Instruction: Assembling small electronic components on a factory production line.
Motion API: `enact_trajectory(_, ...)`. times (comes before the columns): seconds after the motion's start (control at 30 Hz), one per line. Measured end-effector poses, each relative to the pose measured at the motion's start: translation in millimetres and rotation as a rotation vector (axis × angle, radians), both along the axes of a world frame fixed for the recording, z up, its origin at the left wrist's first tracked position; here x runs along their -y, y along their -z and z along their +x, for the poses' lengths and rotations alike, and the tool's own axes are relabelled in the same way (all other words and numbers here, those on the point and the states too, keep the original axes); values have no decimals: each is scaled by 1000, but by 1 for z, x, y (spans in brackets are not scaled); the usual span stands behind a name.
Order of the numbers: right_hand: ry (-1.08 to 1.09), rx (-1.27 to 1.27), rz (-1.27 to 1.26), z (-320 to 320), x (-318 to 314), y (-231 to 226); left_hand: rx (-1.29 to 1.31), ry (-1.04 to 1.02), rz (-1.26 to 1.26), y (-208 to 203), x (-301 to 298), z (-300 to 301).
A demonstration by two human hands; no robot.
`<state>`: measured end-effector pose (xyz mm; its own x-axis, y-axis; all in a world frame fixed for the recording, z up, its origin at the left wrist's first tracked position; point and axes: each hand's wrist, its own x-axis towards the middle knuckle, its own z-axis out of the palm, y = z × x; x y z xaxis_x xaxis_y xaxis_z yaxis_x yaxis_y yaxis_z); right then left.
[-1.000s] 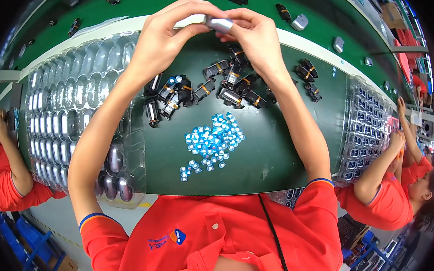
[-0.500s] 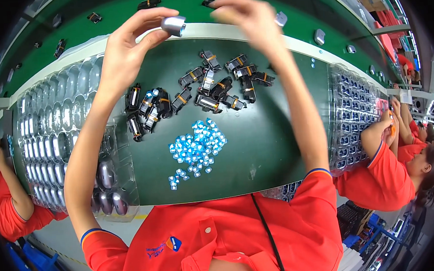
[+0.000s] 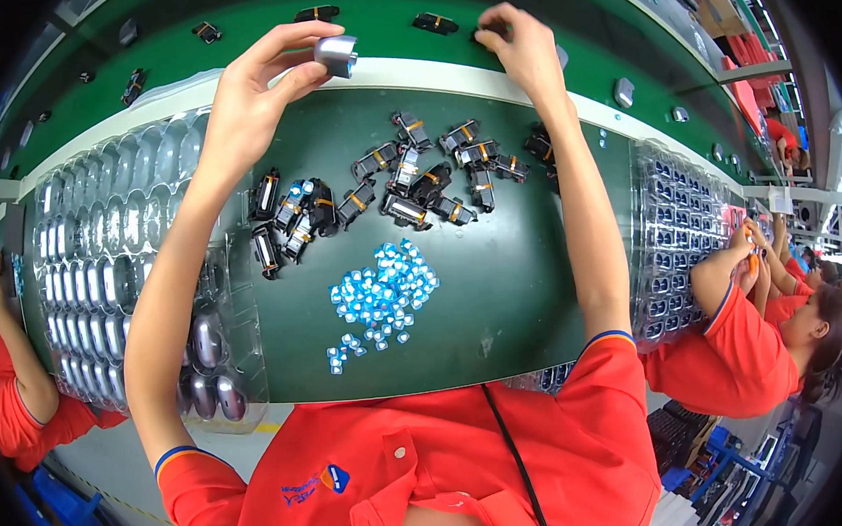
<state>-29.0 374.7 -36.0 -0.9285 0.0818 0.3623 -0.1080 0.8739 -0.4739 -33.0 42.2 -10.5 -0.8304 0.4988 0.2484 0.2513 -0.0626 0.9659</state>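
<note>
My left hand, raised over the table's far edge, pinches a silver rounded casing between thumb and fingers. The casing's open end points to the right. My right hand is over the green conveyor belt, fingers bent and drawn together. A dark bit shows at its fingertips, too hidden to name. Left of that hand, a black part with an orange strip lies on the belt. Between my forearms, several similar black modules lie heaped on the table, with a pile of small blue-and-white pieces nearer me.
A clear blister tray with silver casings stands at the left, one with small dark parts at the right. A pale rail separates table and belt. Loose casings ride on the belt. Co-workers in red sit at both sides.
My right hand has moved right and a little down, its fingers now drawn together. Parts on the belt have shifted right. My left hand still holds the casing, nearly in place.
</note>
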Motion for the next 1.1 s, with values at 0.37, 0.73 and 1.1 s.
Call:
enact_trajectory(0.37, -299, -29, -796, 60, 100, -56, 141, 27, 89, -5, -4, 9)
enact_trajectory(0.73, -301, -76, -707, 71, 129, -40, 218, 31, 170, -9, -9, 17)
enact_trajectory(1.1, -351, -36, -864, 65, 126, -24, 246, 34, 134, -10, -8, 19)
